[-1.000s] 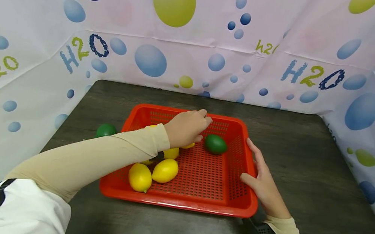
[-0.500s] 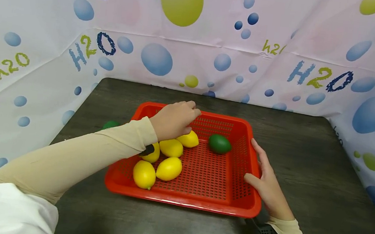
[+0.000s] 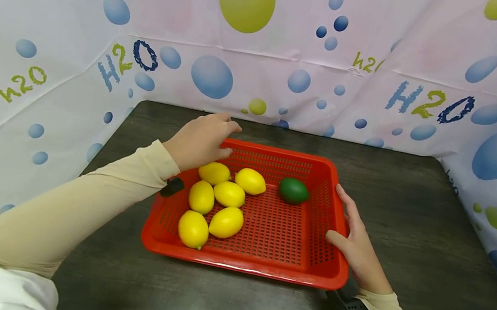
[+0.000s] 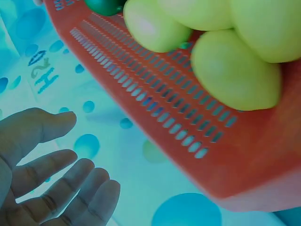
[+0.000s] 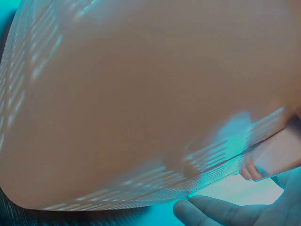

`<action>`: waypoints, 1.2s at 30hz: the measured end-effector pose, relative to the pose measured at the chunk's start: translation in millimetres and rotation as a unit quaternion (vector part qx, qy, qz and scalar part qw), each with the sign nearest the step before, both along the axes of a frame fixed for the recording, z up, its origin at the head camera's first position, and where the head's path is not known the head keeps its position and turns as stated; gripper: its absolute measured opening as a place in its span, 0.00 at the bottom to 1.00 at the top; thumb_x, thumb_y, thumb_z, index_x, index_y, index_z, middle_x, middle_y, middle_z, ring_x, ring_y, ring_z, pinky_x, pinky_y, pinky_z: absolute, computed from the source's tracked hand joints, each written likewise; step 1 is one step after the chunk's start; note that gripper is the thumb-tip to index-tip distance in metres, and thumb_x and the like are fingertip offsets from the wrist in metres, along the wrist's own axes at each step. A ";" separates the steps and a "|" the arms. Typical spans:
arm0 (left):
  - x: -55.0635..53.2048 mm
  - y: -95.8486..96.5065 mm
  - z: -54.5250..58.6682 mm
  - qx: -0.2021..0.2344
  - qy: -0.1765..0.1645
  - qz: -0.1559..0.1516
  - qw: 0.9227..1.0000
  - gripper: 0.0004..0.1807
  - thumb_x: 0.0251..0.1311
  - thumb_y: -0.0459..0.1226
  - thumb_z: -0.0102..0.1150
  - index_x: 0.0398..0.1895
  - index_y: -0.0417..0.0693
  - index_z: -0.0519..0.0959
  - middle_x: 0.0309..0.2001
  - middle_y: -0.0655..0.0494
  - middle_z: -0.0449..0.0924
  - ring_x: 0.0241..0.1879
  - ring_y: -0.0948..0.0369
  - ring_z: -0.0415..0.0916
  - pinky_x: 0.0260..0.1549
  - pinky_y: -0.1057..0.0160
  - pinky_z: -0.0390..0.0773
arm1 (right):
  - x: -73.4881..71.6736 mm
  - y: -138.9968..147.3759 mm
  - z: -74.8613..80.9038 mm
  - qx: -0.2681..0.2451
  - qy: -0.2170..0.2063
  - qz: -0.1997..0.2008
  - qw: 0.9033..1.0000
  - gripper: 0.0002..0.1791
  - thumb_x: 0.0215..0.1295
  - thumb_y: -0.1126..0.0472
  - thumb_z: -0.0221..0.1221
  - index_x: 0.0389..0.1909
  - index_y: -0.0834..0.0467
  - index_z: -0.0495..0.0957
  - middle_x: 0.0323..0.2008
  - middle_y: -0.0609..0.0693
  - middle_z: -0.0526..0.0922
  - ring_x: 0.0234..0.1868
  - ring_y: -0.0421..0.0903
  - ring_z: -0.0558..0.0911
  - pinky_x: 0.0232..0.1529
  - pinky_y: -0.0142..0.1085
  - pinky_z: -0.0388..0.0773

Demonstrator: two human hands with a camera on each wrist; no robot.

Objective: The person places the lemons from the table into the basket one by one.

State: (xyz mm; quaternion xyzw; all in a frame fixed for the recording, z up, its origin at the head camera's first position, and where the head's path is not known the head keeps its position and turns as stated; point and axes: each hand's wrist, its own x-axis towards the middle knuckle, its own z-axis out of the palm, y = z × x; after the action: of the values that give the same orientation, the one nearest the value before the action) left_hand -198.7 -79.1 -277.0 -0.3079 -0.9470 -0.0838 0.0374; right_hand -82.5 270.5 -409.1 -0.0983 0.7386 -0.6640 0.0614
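Observation:
A red plastic basket [image 3: 238,266] with slotted walls stands on the table, tilted slightly in the head view. Several yellow lemons [image 3: 226,222] are grouped in its left half. One dark green oval fruit [image 3: 293,191] lies apart, toward the back right inside. My left hand [image 3: 202,138] hovers over the back left corner, fingers loosely spread and holding nothing. The left wrist view shows this hand's fingers [image 4: 77,181] outside the basket wall. My right hand [image 3: 356,245] grips the right rim, thumb inside and the other fingers along the outer wall.
The dark wooden table [image 3: 404,215] extends around the basket. Behind it and at both sides hangs a white sheet [image 3: 275,67] printed with blue and green ovals. A black wrist strap [image 3: 357,307] shows at the right sleeve.
My left hand has moved left and back from the basket's middle, uncovering lemons. The green fruit seen left of the basket earlier is now hidden by the left arm. My right hand keeps its grip.

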 end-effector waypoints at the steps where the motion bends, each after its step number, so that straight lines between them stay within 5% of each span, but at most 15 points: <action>1: -0.4 -2.8 -1.4 -0.002 0.000 0.003 1.000 0.25 0.63 0.36 0.70 0.61 0.37 0.80 0.54 0.41 0.80 0.44 0.49 0.82 0.45 0.52 0.85 | -0.3 -0.2 0.1 -0.001 0.001 0.000 1.000 0.50 0.67 0.77 0.46 0.84 0.41 0.42 0.70 0.68 0.61 0.55 0.53 0.82 0.42 0.47 0.87; 25: 9.3 -47.6 -5.8 -0.023 0.011 0.032 0.999 0.23 0.59 0.34 0.73 0.57 0.36 0.82 0.47 0.42 0.81 0.41 0.49 0.81 0.45 0.49 0.86 | -5.7 -9.0 4.3 0.003 0.002 -0.003 1.000 0.50 0.66 0.77 0.46 0.84 0.41 0.43 0.69 0.66 0.62 0.54 0.51 0.81 0.41 0.45 0.87; 36: 9.9 -63.2 -8.0 -0.030 -0.029 0.070 0.997 0.20 0.59 0.33 0.73 0.54 0.34 0.83 0.47 0.40 0.81 0.42 0.48 0.82 0.45 0.49 0.86 | -1.4 -3.1 5.8 0.011 -0.004 -0.001 1.000 0.49 0.69 0.77 0.46 0.84 0.40 0.42 0.70 0.65 0.62 0.54 0.50 0.82 0.41 0.46 0.87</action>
State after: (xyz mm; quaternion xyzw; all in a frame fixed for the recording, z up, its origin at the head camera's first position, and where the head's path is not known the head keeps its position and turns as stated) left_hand -188.8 -142.3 -285.0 -0.2389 -0.9691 -0.0618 0.0064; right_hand -83.9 267.4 -403.3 -0.0938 0.7455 -0.6567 0.0647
